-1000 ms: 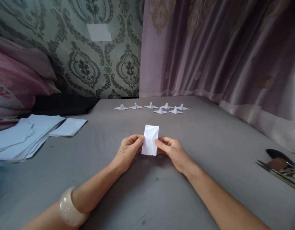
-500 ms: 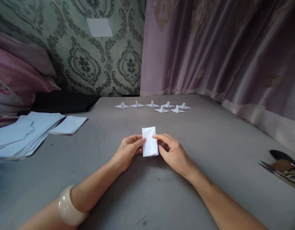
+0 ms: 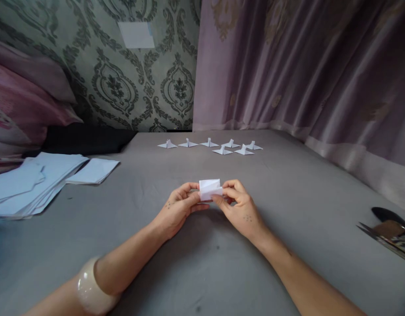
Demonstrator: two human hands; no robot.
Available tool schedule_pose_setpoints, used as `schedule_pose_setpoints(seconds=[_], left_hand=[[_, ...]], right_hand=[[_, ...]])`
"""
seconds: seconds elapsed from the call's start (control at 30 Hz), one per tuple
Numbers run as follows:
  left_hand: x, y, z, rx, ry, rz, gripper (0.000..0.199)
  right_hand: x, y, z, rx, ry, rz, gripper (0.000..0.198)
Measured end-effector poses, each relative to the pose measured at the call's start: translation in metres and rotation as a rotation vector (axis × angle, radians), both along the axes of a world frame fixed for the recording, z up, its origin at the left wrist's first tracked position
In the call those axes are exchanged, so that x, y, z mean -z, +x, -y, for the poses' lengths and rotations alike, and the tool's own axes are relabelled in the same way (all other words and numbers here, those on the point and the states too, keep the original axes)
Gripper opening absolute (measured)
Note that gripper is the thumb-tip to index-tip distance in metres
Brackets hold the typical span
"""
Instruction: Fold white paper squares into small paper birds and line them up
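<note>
A small folded sheet of white paper (image 3: 209, 189) is held between my two hands, above the grey surface (image 3: 202, 259). My left hand (image 3: 181, 202) pinches its left edge, thumb in front and fingers behind. On the other side, my right hand (image 3: 237, 202) grips the right edge, its thumb at the lower corner. The paper's lower part is bent up over the front, leaving a slanting flap. Farther back stand several folded white paper figures (image 3: 209, 143) with pointed wings, arranged in two rows.
At left lie large white paper sheets (image 3: 54, 175) and a smaller paper stack (image 3: 93, 171). Scissors (image 3: 382, 237) and a dark object rest at the right edge. Behind are a black cloth (image 3: 87, 139), a pink cushion (image 3: 21, 96) and a purple curtain (image 3: 255, 66).
The paper was a tall upright rectangle; now its lower part is folded up and it looks shorter and wider. My right thumb has moved up onto its lower right corner.
</note>
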State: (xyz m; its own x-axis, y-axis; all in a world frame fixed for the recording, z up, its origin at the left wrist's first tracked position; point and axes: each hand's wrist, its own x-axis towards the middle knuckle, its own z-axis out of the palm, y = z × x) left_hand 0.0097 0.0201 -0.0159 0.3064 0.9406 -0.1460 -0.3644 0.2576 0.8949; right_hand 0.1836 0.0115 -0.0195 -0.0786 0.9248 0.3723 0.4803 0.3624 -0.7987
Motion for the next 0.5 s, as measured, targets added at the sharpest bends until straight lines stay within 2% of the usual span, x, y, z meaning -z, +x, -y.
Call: schedule_pose_setpoints(seconds=[0.17,0.33,0.5], left_hand=[[0.0008,0.0019,0.0039,0.024,0.069,-0.037,0.026],[-0.0034,0.0025,0.0073,0.052,0.105,-0.097,0.031],[-0.0074,0.0058,0.0089,-0.069,0.088,-0.182,0.027]], right_hand=[[-0.0008,-0.0001,-0.0004,0.069,-0.098,-0.106,0.022],[-0.0021,-0.001,0.0003,0.066,-0.103,-0.106,0.025],[-0.0053,-0.0052,0.0038,0.033,-0.118,-0.113,0.023]])
